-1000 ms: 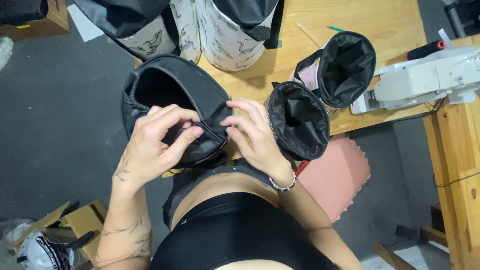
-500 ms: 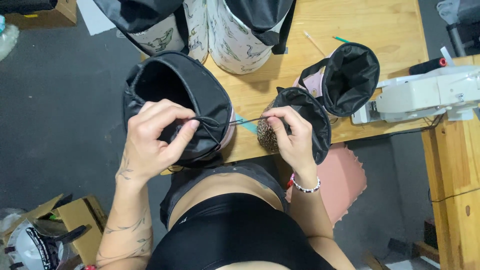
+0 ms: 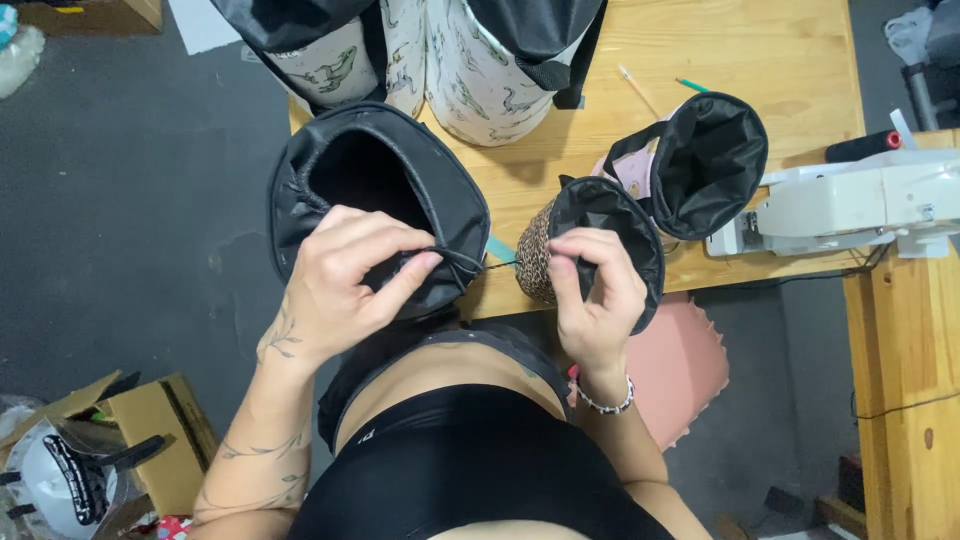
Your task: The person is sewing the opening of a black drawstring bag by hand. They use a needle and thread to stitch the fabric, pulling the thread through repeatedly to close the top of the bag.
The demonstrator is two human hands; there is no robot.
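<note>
Two hands busy at one black bag [image 3: 375, 195] by the table [image 3: 790, 50] edge: left hand [image 3: 345, 270] pinched shut on its rim to steady it, right hand [image 3: 590, 285] pinched on a thread [image 3: 500, 265], pulled tight.

Dark grey concrete floor [image 3: 130, 200], scuffed and stained in patches. Light wooden table [image 3: 790, 60] across the top, a second wooden surface [image 3: 910, 400] running down the right edge. White sewing machine [image 3: 860, 200] on the table at right, black thread spool [image 3: 860, 147] just behind it. Pink cushioned stool [image 3: 690, 365] under the table edge. Open cardboard box [image 3: 150, 430] on the floor bottom left, clear plastic bag [image 3: 50, 480] beside it. Another box [image 3: 90, 12] at top left corner. Even indoor light, soft shadows
</note>
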